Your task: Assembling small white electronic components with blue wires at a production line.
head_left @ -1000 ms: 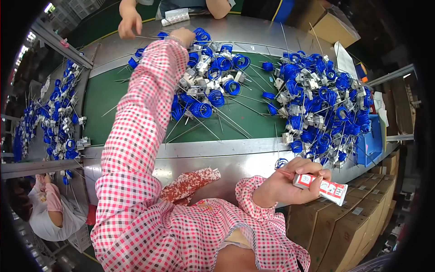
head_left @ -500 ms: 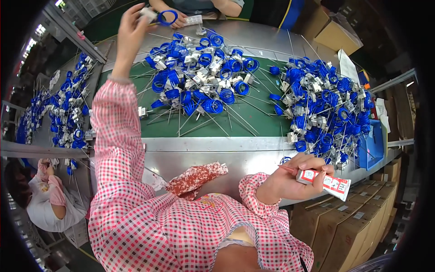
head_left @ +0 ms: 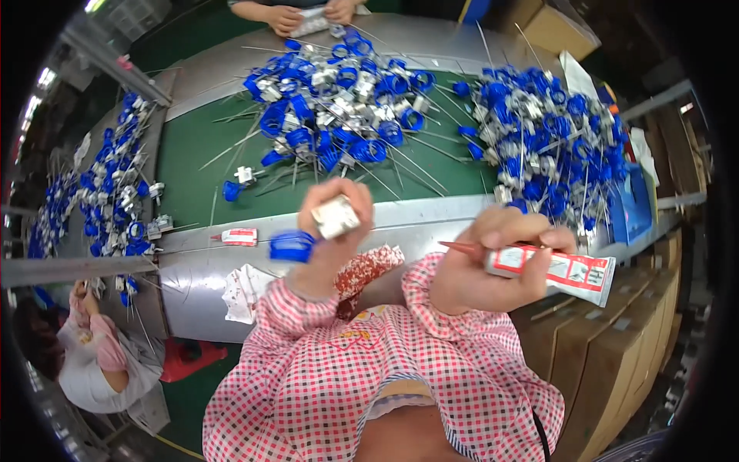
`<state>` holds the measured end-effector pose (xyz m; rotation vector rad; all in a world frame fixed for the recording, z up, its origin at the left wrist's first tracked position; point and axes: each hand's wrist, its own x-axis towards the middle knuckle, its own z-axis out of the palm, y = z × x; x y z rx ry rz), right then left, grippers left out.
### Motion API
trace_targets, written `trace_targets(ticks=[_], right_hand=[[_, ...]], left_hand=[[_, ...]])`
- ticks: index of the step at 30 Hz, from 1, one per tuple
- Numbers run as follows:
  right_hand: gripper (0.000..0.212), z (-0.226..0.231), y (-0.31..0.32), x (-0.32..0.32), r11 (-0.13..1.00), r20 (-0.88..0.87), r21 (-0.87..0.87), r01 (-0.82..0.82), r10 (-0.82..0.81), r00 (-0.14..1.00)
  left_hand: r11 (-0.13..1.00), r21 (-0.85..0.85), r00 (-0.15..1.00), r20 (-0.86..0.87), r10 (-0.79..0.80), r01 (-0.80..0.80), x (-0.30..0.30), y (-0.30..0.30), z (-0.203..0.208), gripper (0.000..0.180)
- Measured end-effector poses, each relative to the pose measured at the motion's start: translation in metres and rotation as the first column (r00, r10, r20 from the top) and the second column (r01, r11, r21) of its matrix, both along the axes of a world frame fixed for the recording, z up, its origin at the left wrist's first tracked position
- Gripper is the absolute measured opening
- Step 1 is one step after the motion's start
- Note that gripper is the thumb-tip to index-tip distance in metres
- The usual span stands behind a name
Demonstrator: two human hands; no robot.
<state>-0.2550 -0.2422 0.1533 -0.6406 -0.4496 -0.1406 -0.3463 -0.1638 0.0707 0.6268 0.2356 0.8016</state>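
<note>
My left hand (head_left: 346, 200), slightly blurred, is closed around a white block-shaped part (head_left: 337, 217) close in front of my chest. Its blue coil (head_left: 292, 246) hangs out beside the wrist. In my right hand (head_left: 477, 269) lies a white and red squeeze tube (head_left: 581, 271), gripped between fingers and thumb. The tube's reddish pointed nozzle (head_left: 462, 248) aims left, toward the white block, with a gap between them. Under the left hand, a red-and-white speckled cloth (head_left: 368, 271) is partly hidden.
Piles of similar blue-coiled parts with thin metal rods lie on the green belt (head_left: 192, 165), at right (head_left: 550, 131) and at left (head_left: 115, 185). Another tube (head_left: 237, 236) and a stained white cloth (head_left: 245, 292) rest on the metal edge. A blue bin (head_left: 633, 204), cardboard boxes (head_left: 608, 339) and co-workers' hands (head_left: 308, 19) surround.
My left hand has come back from the far side of the belt to my chest, bringing the white part and blue coil. The right hand, still holding the tube, has risen slightly.
</note>
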Motion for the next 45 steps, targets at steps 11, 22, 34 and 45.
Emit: trace_targets(ticks=[11, 22, 34, 45], right_hand=[[0.023, -0.018, -0.006, -0.005, 0.978, 0.364, 0.002, -0.211, 0.195, 0.911], [0.024, -0.022, -0.009, -0.001, 0.969, 0.389, -0.060, -0.241, 0.245, 0.888], [0.024, -0.023, -0.010, 0.000, 0.976, 0.413, -0.125, -0.177, 0.213, 0.885], [0.024, -0.028, -0.015, -0.004, 0.972, 0.562, -0.229, -0.049, 0.173, 0.809]], left_hand=[[0.963, -0.040, 0.963, -0.027, -0.267, 0.266, 0.017, -0.041, 0.032, 0.043], [0.946, -0.096, 0.943, -0.091, -0.320, 0.311, 0.017, -0.041, 0.033, 0.044], [0.956, -0.111, 0.952, -0.118, -0.282, 0.270, 0.020, -0.044, 0.035, 0.044], [0.954, -0.167, 0.959, -0.098, -0.267, 0.249, 0.020, -0.042, 0.034, 0.043]])
